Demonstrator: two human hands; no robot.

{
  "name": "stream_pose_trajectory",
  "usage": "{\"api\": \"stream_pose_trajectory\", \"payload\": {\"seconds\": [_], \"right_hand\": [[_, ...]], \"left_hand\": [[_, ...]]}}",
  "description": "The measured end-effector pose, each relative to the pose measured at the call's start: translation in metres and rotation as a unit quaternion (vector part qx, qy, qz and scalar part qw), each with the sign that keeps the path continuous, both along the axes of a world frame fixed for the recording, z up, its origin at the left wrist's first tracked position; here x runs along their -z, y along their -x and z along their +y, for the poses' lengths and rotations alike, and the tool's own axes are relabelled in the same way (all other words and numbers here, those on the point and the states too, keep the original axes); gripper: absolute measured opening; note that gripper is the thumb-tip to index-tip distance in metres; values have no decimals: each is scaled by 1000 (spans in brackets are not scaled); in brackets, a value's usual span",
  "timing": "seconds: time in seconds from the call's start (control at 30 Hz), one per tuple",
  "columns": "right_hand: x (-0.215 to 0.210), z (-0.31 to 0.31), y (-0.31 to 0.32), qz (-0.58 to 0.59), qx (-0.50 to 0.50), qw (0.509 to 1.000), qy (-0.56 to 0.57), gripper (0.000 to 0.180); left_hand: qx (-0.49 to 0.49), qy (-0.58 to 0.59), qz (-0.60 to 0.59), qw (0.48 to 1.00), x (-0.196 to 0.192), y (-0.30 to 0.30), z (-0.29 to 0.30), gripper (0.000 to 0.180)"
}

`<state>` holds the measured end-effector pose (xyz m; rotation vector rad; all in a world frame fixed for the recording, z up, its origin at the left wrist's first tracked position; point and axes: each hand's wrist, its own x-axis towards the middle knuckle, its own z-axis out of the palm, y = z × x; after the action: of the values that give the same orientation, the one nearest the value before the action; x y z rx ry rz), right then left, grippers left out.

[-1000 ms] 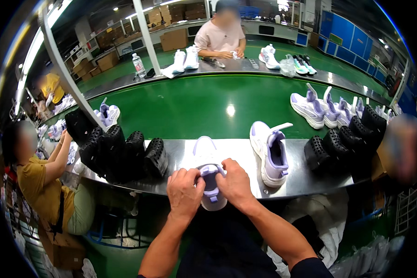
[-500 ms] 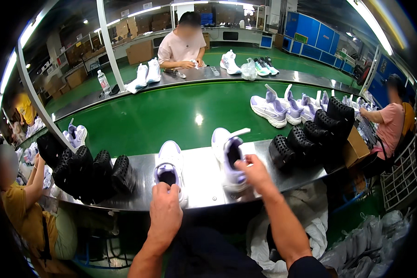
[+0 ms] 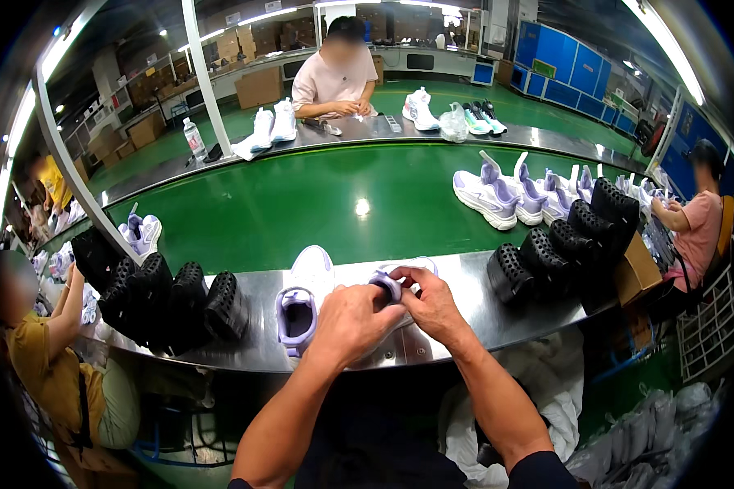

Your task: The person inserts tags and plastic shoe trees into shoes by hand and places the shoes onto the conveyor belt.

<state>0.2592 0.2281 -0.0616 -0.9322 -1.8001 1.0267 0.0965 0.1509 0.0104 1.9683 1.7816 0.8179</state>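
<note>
Both hands' fingers (image 3: 399, 295) around sneaker (image 3: 412, 269)

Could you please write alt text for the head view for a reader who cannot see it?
Both hands, left hand and right hand, grip a white and lilac sneaker on a steel worktop, with its mate alongside. A green conveyor belt runs behind.

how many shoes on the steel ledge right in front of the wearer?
2: one shoe lies free at left; the other shoe is held by the left hand and right hand, partly hidden.
</note>
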Motion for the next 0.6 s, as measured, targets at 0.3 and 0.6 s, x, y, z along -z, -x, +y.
{"api": "stream_pose_trajectory", "payload": {"seconds": [0.3,0.6], "right_hand": [[-7,-43,15,-14,211,971,-112,23],[3,-72,47,-111,191,971,90,37]], "left_hand": [[21,34,15,999,12,31,35,24],[11,-96,171,980,31,27,-3,26]]}}
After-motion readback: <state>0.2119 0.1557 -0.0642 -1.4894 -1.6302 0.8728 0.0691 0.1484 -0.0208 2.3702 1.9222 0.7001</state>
